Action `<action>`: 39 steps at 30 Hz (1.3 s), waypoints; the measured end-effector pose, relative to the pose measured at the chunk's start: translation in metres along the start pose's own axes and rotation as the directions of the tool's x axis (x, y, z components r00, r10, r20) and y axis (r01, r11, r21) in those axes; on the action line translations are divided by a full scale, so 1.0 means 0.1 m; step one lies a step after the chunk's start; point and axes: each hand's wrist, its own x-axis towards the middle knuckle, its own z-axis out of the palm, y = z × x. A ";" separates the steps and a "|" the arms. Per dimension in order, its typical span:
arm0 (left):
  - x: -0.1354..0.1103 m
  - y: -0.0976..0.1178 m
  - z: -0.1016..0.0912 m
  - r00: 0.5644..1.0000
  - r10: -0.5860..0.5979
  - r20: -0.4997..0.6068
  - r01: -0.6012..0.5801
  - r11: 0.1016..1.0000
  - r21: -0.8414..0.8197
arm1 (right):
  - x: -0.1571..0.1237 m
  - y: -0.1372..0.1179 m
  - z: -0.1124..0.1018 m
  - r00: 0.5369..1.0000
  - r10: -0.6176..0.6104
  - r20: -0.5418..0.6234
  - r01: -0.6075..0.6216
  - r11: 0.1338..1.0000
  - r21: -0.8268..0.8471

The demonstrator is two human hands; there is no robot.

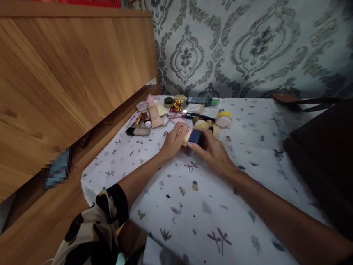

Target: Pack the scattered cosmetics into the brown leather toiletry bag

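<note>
Both my hands meet over a small table covered with a white patterned cloth (202, 212). My right hand (210, 150) is closed around a small dark blue container (195, 137). My left hand (174, 140) has its fingers curled against a beige piece right beside the blue container; what that piece is I cannot make out. Just behind the hands lies a cluster of cosmetics: a pink tube (154, 111), a foundation bottle lying flat (138, 131), a yellow-lidded jar (224, 118) and a dark pencil (198, 116).
A wooden headboard or cabinet (52, 89) runs along the left. Patterned grey wallpaper (248, 39) stands behind the table. A dark bag with a handle (335, 151) sits at the right. A green-capped dark tube (201, 101) lies at the table's far edge.
</note>
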 end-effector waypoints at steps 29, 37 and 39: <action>-0.06 0.08 0.01 0.996 -0.091 0.002 0.091 0.995 -0.036 | 0.02 -0.12 -0.03 1.000 0.018 -0.006 -0.018 1.000 -0.021; -0.07 0.05 0.03 0.997 -0.072 -0.006 0.072 0.996 -0.045 | 0.02 -0.18 -0.06 0.995 0.092 0.045 -0.095 0.993 0.068; -0.08 0.06 0.03 0.998 -0.066 -0.010 0.065 0.996 -0.056 | 0.01 -0.18 -0.06 0.989 0.135 0.056 -0.141 0.984 0.111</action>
